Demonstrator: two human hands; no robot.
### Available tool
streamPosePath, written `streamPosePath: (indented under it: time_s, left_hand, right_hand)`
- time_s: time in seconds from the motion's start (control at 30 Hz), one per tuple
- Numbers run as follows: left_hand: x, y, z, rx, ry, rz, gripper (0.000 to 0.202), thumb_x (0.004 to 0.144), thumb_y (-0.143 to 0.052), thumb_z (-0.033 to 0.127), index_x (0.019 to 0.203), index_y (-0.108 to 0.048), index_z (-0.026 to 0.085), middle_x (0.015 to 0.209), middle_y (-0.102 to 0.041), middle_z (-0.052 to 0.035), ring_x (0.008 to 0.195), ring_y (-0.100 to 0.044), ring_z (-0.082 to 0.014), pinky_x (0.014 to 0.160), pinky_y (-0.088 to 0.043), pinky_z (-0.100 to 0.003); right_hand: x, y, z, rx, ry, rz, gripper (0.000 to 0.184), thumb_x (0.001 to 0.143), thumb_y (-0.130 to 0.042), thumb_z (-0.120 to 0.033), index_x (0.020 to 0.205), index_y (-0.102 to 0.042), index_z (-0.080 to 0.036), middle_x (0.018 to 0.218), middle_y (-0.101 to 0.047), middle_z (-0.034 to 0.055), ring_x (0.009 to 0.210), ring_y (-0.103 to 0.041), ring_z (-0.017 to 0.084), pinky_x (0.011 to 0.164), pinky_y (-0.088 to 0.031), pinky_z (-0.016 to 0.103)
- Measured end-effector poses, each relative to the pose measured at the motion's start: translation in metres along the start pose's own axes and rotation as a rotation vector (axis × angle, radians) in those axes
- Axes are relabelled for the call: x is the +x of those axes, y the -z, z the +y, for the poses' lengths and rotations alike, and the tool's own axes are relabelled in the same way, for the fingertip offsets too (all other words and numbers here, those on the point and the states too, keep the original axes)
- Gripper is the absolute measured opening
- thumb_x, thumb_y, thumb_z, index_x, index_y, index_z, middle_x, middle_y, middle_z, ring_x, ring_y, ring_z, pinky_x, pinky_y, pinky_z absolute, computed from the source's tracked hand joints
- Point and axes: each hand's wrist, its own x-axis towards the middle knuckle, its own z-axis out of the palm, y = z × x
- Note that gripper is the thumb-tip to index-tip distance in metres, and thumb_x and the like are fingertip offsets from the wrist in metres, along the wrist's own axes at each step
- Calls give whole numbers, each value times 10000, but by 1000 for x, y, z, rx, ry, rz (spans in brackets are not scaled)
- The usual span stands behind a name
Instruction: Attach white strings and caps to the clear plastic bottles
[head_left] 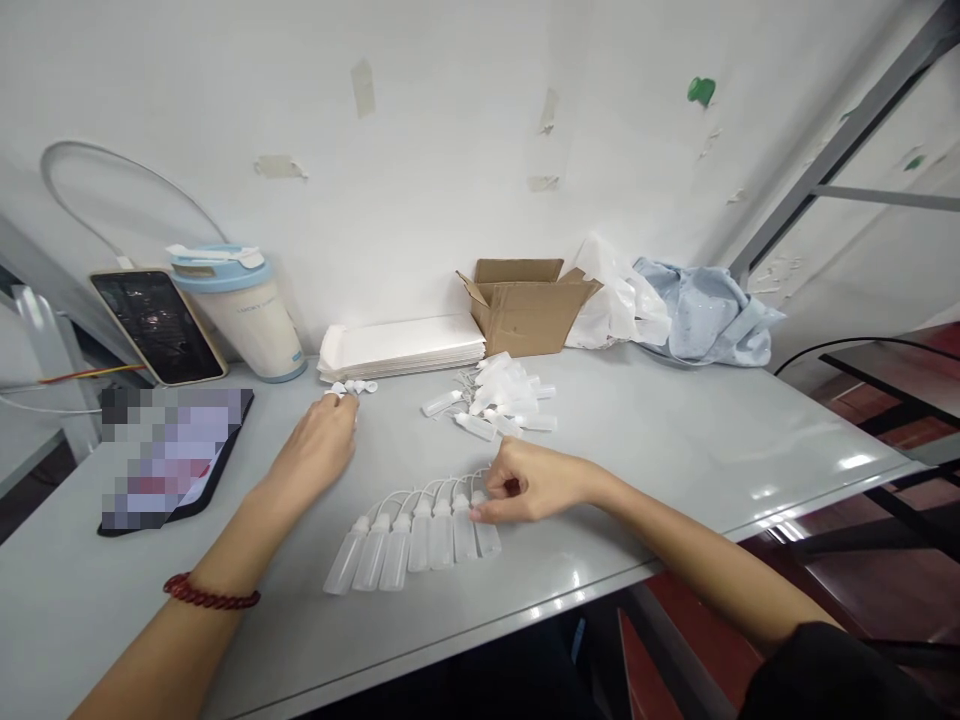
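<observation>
A row of several small translucent squeeze bottles (412,540) lies side by side on the grey table (675,450) in front of me. My right hand (529,483) rests at the right end of the row, its fingers curled and pinching the top of the last bottle (486,535). My left hand (319,445) reaches forward to a few small white caps (358,387), fingertips closed on one of them. A loose pile of more bottles (499,400) lies behind the row.
An open cardboard box (525,305), a stack of white sheets (401,350), a plastic bag and blue cloth (705,315) line the wall. At the left stand a lidded white container (247,315), a phone (157,325) and a tablet (176,455).
</observation>
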Motion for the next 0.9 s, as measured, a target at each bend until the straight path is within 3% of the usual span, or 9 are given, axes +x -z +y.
streamPosePath:
  time_s: [0.2,0.5,0.73,0.9]
  left_hand:
    - [1,-1,6,-65,2,1,353,822,-361,164,1048,-614,66,1004,-634,-184,897,-623,-305,788,-473,-407]
    - [-1,6,10,-178,-66,-20,270,795,-407,288,849,-632,150,907,-675,-130,904,-615,-304,749,-465,-385]
    - [-7,20,32,-500,-15,-81,265,754,-503,417,812,-615,185,851,-699,-72,831,-630,-257,727,-472,-353]
    - [-13,30,46,-745,-86,-188,260,743,-587,435,826,-627,192,879,-679,-35,813,-610,-209,732,-460,-319]
  right_hand:
    - [4,0,7,-95,-107,-143,435,806,-557,-308,436,-381,-159,409,-341,-69,409,-277,41,430,-227,208]
    - [5,2,6,-292,-225,-130,425,771,-576,-409,466,-418,-159,412,-361,-59,405,-311,53,442,-219,221]
    - [6,5,0,-376,-221,-52,388,752,-584,-338,469,-386,-163,436,-386,-46,440,-330,64,464,-219,231]
    - [5,9,3,-289,-158,126,330,760,-567,-259,489,-411,-154,454,-403,-49,441,-336,52,473,-237,221]
